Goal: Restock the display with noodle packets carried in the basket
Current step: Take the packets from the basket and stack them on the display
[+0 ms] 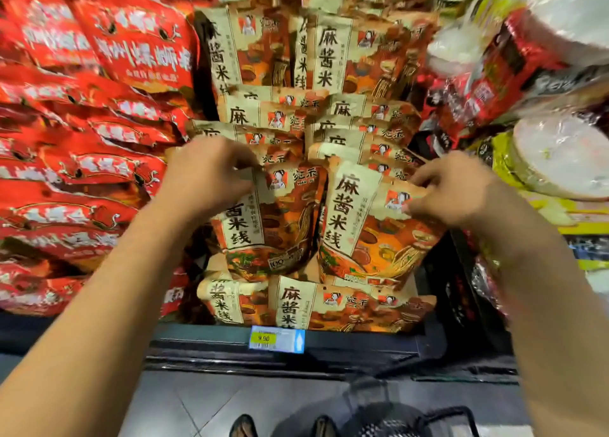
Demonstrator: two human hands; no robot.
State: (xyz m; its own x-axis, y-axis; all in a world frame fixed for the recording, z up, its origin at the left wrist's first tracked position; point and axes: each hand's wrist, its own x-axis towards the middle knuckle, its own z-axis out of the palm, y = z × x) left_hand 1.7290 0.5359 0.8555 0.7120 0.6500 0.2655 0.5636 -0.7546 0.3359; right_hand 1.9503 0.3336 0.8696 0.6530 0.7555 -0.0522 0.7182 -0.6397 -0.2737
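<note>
Two beige-and-orange noodle packets stand side by side at the front of the display. My left hand (206, 176) pinches the top edge of the left packet (273, 225). My right hand (454, 189) pinches the upper right corner of the right packet (372, 235). Behind and above them, several matching packets (329, 57) are stacked in rows. More of the same lie flat below (329, 305) on the shelf. A dark mesh basket (412, 423) sits on the floor at the bottom edge; its contents are hidden.
Red snack bags (82, 140) fill the display to the left. Red, black and yellow packs and white round packages (560, 153) crowd the right. A black shelf edge (362, 341) carries a price tag (276, 338) reading 9.90. Grey floor tiles (184, 400) lie below.
</note>
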